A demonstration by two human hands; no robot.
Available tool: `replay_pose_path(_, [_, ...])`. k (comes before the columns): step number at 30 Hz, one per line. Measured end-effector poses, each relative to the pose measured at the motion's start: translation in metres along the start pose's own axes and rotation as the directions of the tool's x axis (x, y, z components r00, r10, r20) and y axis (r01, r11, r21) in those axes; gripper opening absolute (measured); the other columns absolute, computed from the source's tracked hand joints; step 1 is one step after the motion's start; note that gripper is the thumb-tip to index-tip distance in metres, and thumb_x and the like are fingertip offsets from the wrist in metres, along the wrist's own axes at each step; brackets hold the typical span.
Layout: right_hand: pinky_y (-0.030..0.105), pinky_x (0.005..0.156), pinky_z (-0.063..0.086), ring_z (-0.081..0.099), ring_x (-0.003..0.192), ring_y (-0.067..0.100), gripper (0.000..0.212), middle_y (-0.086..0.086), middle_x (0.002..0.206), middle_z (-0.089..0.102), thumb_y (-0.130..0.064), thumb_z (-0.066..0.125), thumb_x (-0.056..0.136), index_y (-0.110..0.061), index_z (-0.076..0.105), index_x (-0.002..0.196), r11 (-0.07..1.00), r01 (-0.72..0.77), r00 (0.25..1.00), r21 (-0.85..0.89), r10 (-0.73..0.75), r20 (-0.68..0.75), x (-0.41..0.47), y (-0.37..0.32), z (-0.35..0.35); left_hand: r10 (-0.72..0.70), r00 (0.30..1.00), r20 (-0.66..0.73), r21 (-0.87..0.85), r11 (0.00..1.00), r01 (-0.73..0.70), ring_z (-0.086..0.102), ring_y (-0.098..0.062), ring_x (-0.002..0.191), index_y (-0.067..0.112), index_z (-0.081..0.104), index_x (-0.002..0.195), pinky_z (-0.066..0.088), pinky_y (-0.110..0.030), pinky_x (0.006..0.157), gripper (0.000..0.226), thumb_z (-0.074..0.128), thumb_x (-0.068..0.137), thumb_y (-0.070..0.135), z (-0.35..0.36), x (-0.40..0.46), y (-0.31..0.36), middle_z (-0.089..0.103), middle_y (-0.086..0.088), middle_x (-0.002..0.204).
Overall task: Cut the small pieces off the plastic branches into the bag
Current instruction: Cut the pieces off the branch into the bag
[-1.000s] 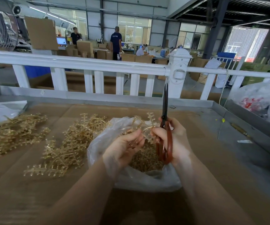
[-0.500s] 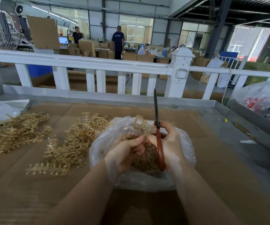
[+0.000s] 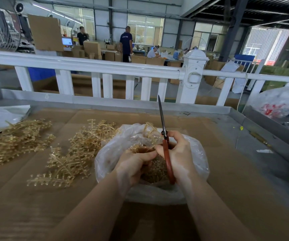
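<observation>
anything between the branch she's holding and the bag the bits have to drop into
Nothing visible. The left hand and right hand hold the branch right over the open bag; the scissors point up, clear of it.

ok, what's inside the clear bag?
The clear bag holds a heap of small golden cut pieces, with one plastic branch over its mouth. Both hands and the bag's wall cover the bottom.

scissors (image 3: 164, 136) tilted leftward, blades seemingly closed now
</observation>
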State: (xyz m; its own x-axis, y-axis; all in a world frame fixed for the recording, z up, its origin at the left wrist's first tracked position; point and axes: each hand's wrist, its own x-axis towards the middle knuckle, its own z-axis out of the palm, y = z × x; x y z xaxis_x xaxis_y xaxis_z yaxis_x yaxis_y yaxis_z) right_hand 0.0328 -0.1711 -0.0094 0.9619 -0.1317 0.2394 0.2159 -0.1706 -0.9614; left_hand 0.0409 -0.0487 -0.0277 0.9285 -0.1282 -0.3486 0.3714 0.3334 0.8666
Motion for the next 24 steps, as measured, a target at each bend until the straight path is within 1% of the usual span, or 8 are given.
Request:
replay_pose_path(4, [0.029,0.082,0.055,0.068,0.084,0.010,0.023,-0.003,0.089,0.070,-0.011,0.072,0.082,-0.027,0.060,0.093,0.999,-0.011,1.000,-0.043,0.012,0.008,0.002,0.004,-0.001,0.018,1.000,-0.010,0.003,1.000,-0.017,0.063,-0.029,0.095,0.004,0.064,0.107,0.052,-0.040,0.068,0.060,0.082,0.051,0.015,0.000,0.001,0.000,0.070,-0.013,0.103])
replay_pose_path(8, [0.034,0.086,0.053,0.064,0.087,0.007,0.022,-0.009,0.089,0.068,-0.026,0.074,0.081,-0.033,0.057,0.092,0.984,0.014,1.000,-0.180,-0.014,-0.001,0.004,0.007,-0.001,0.036,0.998,-0.059,-0.016,0.999,-0.037,0.063,-0.027,0.089,0.000,0.067,0.099,0.049,-0.048,0.091,0.032,0.080,0.071,0.012,0.001,0.000,-0.001,0.072,-0.012,0.092])
replay_pose_path(11, [0.035,0.085,0.053,0.063,0.087,0.004,0.021,-0.013,0.087,0.066,-0.039,0.073,0.080,-0.033,0.057,0.094,0.958,0.050,0.999,-0.283,-0.048,0.015,0.002,0.010,-0.003,0.073,0.989,-0.128,-0.050,0.996,-0.080,0.067,-0.022,0.072,0.003,0.068,0.087,0.056,-0.038,0.070,0.019,0.079,0.075,0.012,-0.002,0.002,0.001,0.073,-0.006,0.069])
replay_pose_path(13, [0.036,0.087,0.051,0.061,0.090,0.005,0.027,-0.013,0.089,0.065,-0.045,0.070,0.081,-0.031,0.055,0.098,0.933,0.063,0.997,-0.353,-0.048,0.053,0.000,0.012,-0.003,0.069,0.988,-0.140,-0.107,0.991,-0.085,0.071,-0.021,0.061,0.005,0.067,0.086,0.056,-0.031,0.051,0.017,0.078,0.076,0.012,-0.004,0.002,0.005,0.073,-0.006,0.067])
replay_pose_path(16, [0.037,0.087,0.051,0.061,0.092,0.008,0.031,-0.011,0.094,0.064,-0.048,0.065,0.084,-0.029,0.053,0.105,0.895,0.077,0.994,-0.439,-0.037,0.100,-0.003,0.016,-0.005,0.082,0.981,-0.175,-0.161,0.981,-0.111,0.070,-0.020,0.054,0.006,0.065,0.085,0.054,-0.030,0.044,0.017,0.077,0.076,0.011,-0.009,0.003,0.006,0.072,-0.007,0.064])
replay_pose_path(18, [0.031,0.086,0.050,0.059,0.094,0.007,0.033,-0.013,0.098,0.063,-0.051,0.062,0.085,-0.029,0.052,0.108,0.857,0.105,0.990,-0.504,-0.043,0.133,-0.006,0.019,-0.005,0.090,0.973,-0.212,-0.173,0.977,-0.127,0.070,-0.021,0.061,0.006,0.065,0.086,0.058,-0.033,0.054,0.016,0.077,0.076,0.010,-0.014,0.005,0.003,0.073,-0.008,0.069])
replay_pose_path(21, [0.008,0.071,0.037,0.051,0.083,-0.003,0.031,-0.020,0.090,0.056,-0.052,0.063,0.083,-0.034,0.049,0.104,0.794,0.183,0.982,-0.579,-0.116,0.151,-0.013,0.023,-0.004,0.139,0.972,-0.190,-0.197,0.964,-0.176,0.063,-0.020,0.064,0.001,0.063,0.090,0.055,-0.033,0.068,0.012,0.071,0.082,0.006,-0.020,0.008,-0.004,0.067,-0.011,0.075])
replay_pose_path(24, [0.010,0.072,0.039,0.051,0.085,0.000,0.030,-0.018,0.089,0.056,-0.048,0.066,0.082,-0.032,0.052,0.104,0.749,0.229,0.973,-0.622,-0.159,0.166,-0.018,0.029,-0.002,0.158,0.968,-0.197,-0.257,0.944,-0.206,0.056,-0.017,0.060,0.001,0.061,0.095,0.053,-0.032,0.069,0.011,0.065,0.085,0.001,-0.021,0.010,-0.007,0.060,-0.009,0.073])
